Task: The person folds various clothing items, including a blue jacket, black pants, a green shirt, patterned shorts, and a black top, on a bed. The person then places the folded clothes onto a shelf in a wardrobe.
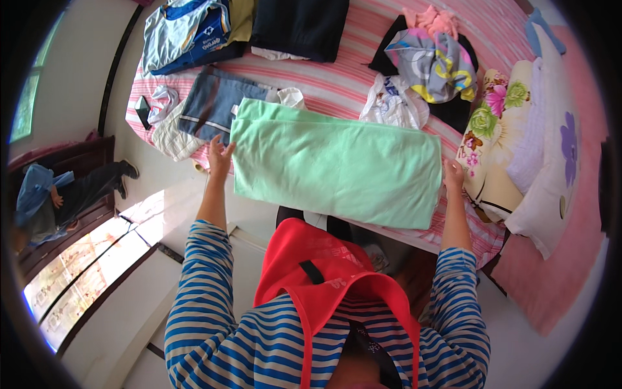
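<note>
A folded mint-green cloth (335,163) lies across the near edge of a bed with a pink-and-white striped sheet (359,29). My left hand (221,154) is at the cloth's left edge, fingers spread, the thumb side by its border. At the right edge is my right hand (453,176), its fingers partly hidden beside the cloth, so its grip is unclear. Just behind the cloth's left end lie folded blue-grey trousers or similar cloth (214,104). A crumpled white plastic bag (393,104) touches or nearly touches the cloth's far side.
Folded shirts (182,36) and a dark folded garment (299,29) lie at the back. A grey patterned garment (432,63) is heaped at the right, near floral rolls (491,131) and a white pillow (549,170). Another person (87,194) sits at the far left.
</note>
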